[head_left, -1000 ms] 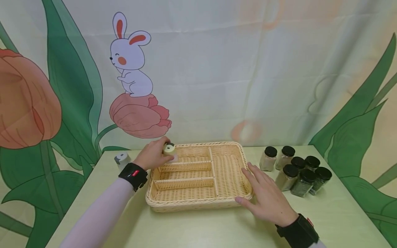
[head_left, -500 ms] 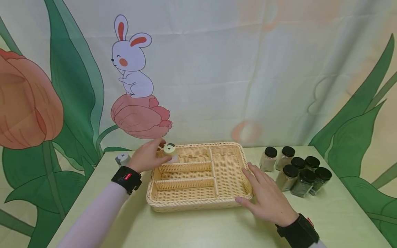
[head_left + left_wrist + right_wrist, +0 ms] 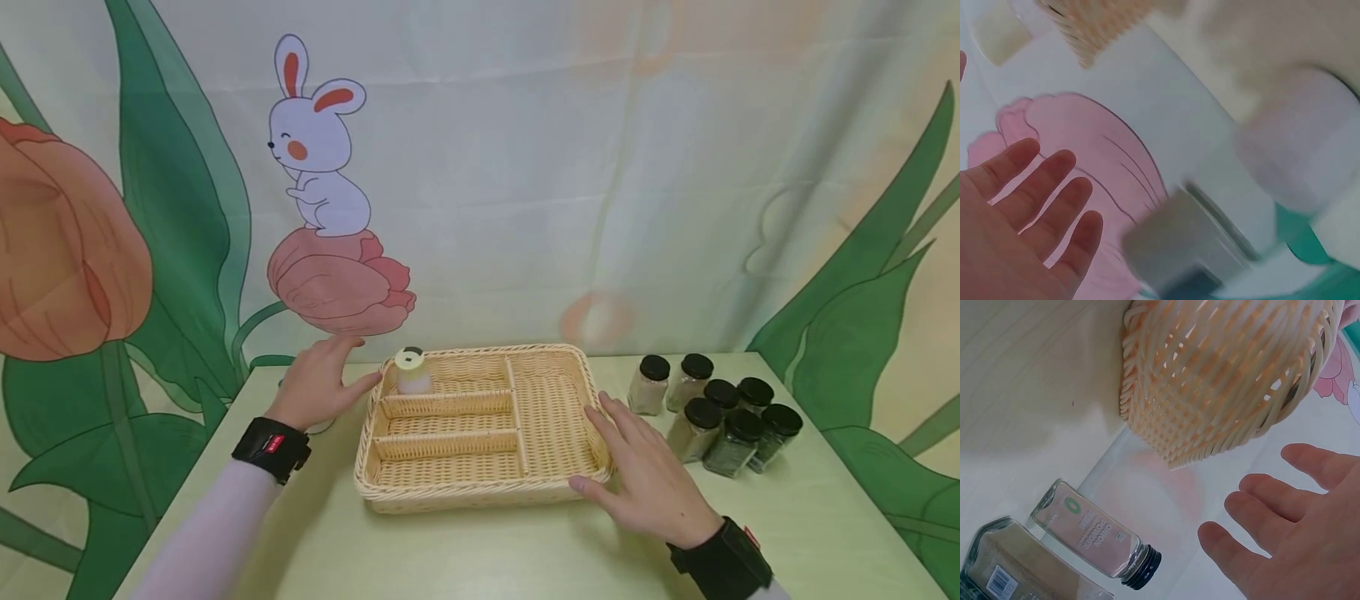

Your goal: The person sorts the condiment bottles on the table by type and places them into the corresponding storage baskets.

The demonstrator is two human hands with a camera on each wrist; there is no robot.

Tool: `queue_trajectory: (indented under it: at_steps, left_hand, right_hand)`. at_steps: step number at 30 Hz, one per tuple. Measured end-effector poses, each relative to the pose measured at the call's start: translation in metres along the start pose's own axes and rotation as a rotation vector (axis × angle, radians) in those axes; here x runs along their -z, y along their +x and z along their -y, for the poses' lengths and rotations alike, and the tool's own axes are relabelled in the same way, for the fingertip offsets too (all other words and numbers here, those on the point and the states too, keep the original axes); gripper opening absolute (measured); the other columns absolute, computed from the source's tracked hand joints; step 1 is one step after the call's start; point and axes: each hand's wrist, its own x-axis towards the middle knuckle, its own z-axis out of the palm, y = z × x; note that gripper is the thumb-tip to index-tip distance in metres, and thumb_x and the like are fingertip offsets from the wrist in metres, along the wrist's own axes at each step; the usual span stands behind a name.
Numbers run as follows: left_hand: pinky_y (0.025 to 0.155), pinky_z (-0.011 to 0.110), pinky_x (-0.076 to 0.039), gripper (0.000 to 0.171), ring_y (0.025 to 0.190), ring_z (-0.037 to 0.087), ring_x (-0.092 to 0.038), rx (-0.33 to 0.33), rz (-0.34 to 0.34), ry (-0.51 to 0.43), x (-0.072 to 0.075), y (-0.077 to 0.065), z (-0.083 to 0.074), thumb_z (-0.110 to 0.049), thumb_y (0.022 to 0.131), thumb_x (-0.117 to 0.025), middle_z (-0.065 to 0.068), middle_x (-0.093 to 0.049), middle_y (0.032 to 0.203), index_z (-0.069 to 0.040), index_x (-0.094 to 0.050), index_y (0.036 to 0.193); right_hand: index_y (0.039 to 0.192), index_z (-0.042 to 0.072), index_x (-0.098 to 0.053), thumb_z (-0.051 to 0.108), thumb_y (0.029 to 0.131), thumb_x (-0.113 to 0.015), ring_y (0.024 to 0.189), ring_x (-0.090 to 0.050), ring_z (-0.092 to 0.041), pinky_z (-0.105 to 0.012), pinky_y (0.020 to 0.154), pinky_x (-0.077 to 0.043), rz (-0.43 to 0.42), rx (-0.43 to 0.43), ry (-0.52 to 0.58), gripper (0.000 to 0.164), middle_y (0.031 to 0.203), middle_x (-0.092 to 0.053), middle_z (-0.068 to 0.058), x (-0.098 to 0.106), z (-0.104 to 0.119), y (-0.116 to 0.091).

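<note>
Inside basket [image 3: 480, 497], back-left compartment: bottle [image 3: 414, 379], upright, near the compartment's left end, cap rising above the rim
Bottle's look: pale yellow cap with small dark square mark on top, black piece toward the back, cloudy pinkish-white body; seen again, partly cut off, at upper left in left wrist view
Basket's build: pale woven wicker, braided rim; three long compartments one behind another on the left, one full-depth compartment on the right
Left hand [image 3: 318, 385]: left of the bottle and apart from it, fingers wide, holding nothing, thumb toward the left rim; touching the rim or not, cannot tell
Grey-capped bottle [image 3: 1182, 242]: blurred in left wrist view, mostly hidden by the left hand in head view
Right hand [image 3: 648, 479]: by the basket's front-right corner, fingers extended and spread, holding nothing; thumb over the front rim in head view, contact there impossible to tell
Jars [image 3: 702, 414]: seven, glass, black lids, grouped right of the right hand
Table [image 3: 480, 554] edges: back edge along the printed cloth [image 3: 487, 183], side edges slanting outward toward the viewer
Room: broad stretch of tabletop before the basket; narrower gap between right rim and jars, partly covered by the right hand; length of compartment from bottle to crosswise divider
</note>
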Motion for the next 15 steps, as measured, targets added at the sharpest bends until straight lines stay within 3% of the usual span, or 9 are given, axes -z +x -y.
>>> queue_trajectory:
  at_steps: [6,15]
  left_hand:
    - [0.100,0.063,-0.051,0.070,0.125,0.043,-0.061,0.003,-0.027,0.040,0.003,-0.016,0.022,-0.056,0.094,-0.067,0.022,-0.064,0.136,-0.002,-0.060,0.137]
    - [0.093,0.061,-0.053,0.067,0.115,0.043,-0.065,-0.005,-0.131,0.068,0.002,-0.035,0.046,-0.049,0.088,-0.076,0.022,-0.067,0.128,0.000,-0.063,0.132]
  right_hand:
    - [0.161,0.012,-0.038,0.067,0.092,-0.065,0.152,-0.036,-0.042,-0.065,0.116,-0.034,-0.003,0.002,-0.001,0.093,0.168,-0.032,-0.018,-0.001,0.000,0.001]
    - [0.160,0.011,-0.038,0.066,0.092,-0.066,0.151,-0.037,-0.042,-0.065,0.115,-0.035,-0.012,0.009,-0.008,0.092,0.167,-0.034,-0.019,-0.001,0.000,0.000]
